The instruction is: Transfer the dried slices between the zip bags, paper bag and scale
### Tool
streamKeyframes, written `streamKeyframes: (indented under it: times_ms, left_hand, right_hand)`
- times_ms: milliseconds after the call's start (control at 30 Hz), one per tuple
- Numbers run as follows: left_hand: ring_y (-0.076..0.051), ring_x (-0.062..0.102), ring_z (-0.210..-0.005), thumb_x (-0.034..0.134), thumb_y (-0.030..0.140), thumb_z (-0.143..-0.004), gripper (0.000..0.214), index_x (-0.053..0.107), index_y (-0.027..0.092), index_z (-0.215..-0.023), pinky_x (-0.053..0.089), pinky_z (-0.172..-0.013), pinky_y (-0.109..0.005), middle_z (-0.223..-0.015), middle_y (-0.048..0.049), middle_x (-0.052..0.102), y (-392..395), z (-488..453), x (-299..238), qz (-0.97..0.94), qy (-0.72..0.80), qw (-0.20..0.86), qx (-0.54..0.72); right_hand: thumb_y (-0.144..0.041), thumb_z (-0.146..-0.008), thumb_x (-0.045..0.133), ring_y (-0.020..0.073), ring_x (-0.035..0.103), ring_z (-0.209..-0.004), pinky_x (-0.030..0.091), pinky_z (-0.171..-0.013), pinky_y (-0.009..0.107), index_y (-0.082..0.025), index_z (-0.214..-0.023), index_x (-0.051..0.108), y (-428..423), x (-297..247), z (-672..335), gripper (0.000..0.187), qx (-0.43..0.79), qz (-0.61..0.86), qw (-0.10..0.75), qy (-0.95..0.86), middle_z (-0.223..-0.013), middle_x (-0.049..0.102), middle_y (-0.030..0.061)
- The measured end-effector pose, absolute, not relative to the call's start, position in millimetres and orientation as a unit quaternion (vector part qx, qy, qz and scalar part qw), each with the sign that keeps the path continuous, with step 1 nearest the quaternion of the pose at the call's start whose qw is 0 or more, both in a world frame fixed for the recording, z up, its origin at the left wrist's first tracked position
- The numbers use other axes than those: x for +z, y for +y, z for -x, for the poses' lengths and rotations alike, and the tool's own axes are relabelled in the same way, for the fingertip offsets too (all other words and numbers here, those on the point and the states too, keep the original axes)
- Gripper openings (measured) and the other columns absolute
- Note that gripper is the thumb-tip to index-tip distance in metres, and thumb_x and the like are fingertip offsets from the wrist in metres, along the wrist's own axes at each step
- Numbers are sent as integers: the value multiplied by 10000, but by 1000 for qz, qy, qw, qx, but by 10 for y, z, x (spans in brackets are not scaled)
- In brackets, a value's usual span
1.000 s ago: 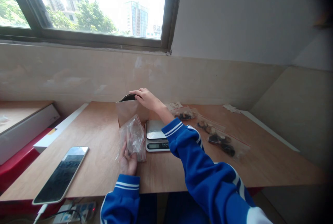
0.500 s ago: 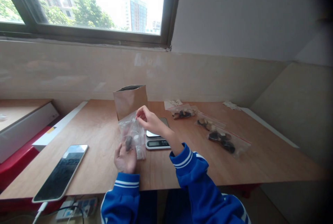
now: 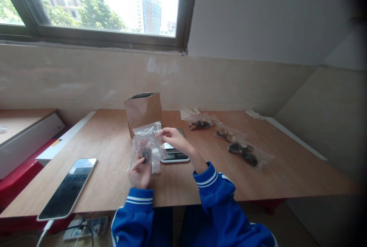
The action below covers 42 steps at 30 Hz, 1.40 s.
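A clear zip bag (image 3: pixel 146 131) is raised over the table's near-middle part, tilted toward me. Inside its lower part shows a dark roundish piece (image 3: pixel 146 155). My left hand (image 3: pixel 140 173) grips the bag from below, a thumb pressed near that piece. With bent fingertips together, my right hand (image 3: pixel 175 139) pinches the bag's upper right side. More clear plastic bags (image 3: pixel 156 164) lie beneath, partly hidden by the held one. Just right of them sits a digital kitchen scale (image 3: pixel 175 157), partly covered by my right hand and the plastic. Behind the bag stands a brown paper pouch (image 3: pixel 143 111), open at its top.
Several zip bags with dark and tan pieces (image 3: pixel 200 122) (image 3: pixel 250 155) lie right of the scale. Crumpled white paper (image 3: pixel 192 112) is at the back edge. A phone (image 3: pixel 69 189) with a charging cable (image 3: pixel 44 233) lies at the left front.
The bag has been turned to face me more squarely, and its dark piece shows more clearly. My right hand has moved slightly right and down, still pinching the bag.
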<state>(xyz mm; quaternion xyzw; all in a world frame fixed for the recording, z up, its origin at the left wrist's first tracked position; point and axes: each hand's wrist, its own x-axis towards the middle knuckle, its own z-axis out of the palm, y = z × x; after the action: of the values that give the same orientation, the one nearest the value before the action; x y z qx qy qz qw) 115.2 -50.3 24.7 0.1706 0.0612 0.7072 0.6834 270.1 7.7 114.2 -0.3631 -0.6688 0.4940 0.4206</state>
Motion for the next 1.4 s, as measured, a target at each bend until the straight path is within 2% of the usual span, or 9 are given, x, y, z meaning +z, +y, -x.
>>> streamKeyframes:
  times_ms: [133,233,333,533,667,833,1033,1167,1400]
  left_hand:
    - [-153,332,-1346,357,-6,-815,626,414,268,-1375,246,-1140,-304,-1400,22,475,-501,-1181,272,-191,113,682,697]
    - [-157,334,-1346,385,-34,-783,638,462,268,-1340,229,-1150,-334,-1383,26,496,-511,-1197,294,-196,148,675,696]
    - [-168,362,-1333,409,-46,-752,654,482,268,-1321,246,-1144,-356,-1364,24,519,-525,-1202,313,-204,170,672,691]
    - [-178,418,-1299,443,-16,-737,620,531,284,-1273,350,-1089,-327,-1260,19,611,-509,-1175,289,-199,176,671,692]
    - [-151,409,-1303,417,-50,-731,611,571,274,-1226,362,-1076,-277,-1269,16,605,-480,-1153,252,-149,170,655,721]
    - [-143,426,-1290,352,-105,-705,576,667,231,-1051,409,-1035,-243,-1263,4,608,-474,-1131,247,-79,155,634,754]
    - [-167,484,-1247,404,-79,-712,513,679,238,-1006,463,-993,-270,-1212,2,639,-466,-1132,256,-77,147,626,762]
    - [-154,485,-1245,371,-67,-728,519,678,245,-1007,461,-996,-265,-1176,8,660,-456,-1135,245,-69,149,623,765]
    - [-144,415,-1298,342,-84,-728,568,663,236,-1069,407,-1055,-284,-1235,9,628,-466,-1093,203,-87,137,632,757]
  right_hand:
    - [-384,-784,612,143,619,-525,491,-497,246,-146,-921,633,-42,1177,-2710,275,600,317,312,-665,-648,634,8]
    - [-458,-769,638,137,573,-432,441,-420,224,-157,-1032,607,-44,1123,-2700,401,585,334,266,-689,-508,573,-35]
    - [-456,-753,664,111,539,-442,431,-452,225,-177,-1072,606,-6,1036,-2684,428,527,349,247,-735,-565,582,-41]
    - [-419,-714,703,174,601,-861,466,-771,285,-194,-966,599,-26,953,-2627,354,456,298,302,-782,-942,627,17]
    - [-352,-696,712,151,574,-777,468,-697,276,-183,-896,547,-22,961,-2632,310,483,315,322,-751,-852,587,2]
    - [-298,-707,681,147,603,-777,491,-693,279,-195,-914,478,116,1177,-2715,307,490,350,438,-667,-843,598,-1]
    - [-244,-834,535,160,597,-1017,477,-867,284,-211,-1042,533,475,1766,-2615,210,230,322,622,-675,-1082,624,53]
    - [-216,-873,477,165,586,-1027,454,-897,286,-212,-1053,529,826,1991,-2325,187,122,301,619,-715,-1077,627,50]
    - [-118,-905,311,155,533,-1087,390,-952,269,-155,-1146,472,1122,1888,-2005,292,67,311,496,-808,-1150,582,86]
